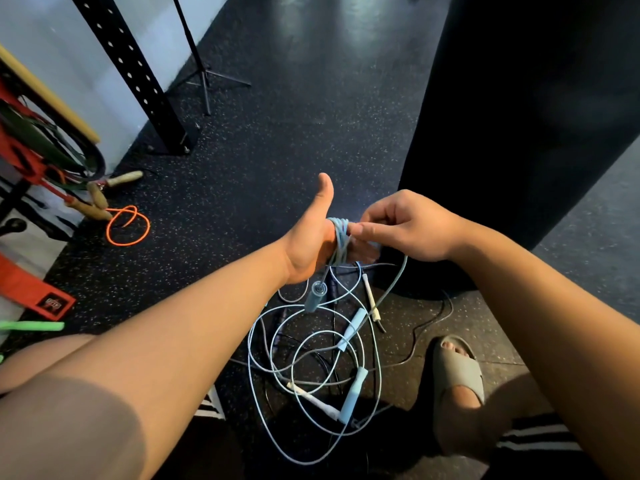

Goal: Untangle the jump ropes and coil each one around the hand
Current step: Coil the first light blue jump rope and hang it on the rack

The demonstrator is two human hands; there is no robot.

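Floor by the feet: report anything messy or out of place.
Thin pale blue and white jump ropes lie tangled in crossing loops on the black speckled rubber floor, handles buried among them. Only one blue cord is coiled, around the left hand.

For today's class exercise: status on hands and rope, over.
Left hand open, thumb up, blue rope coiled round it. Right hand pinches that rope. More ropes tangled on the floor below.

A gym, by its speckled rubber floor (277, 150), perforated black rack upright (138, 81) at ten o'clock, punching bag (519, 116) at two, and jump ropes (351, 396) at six.
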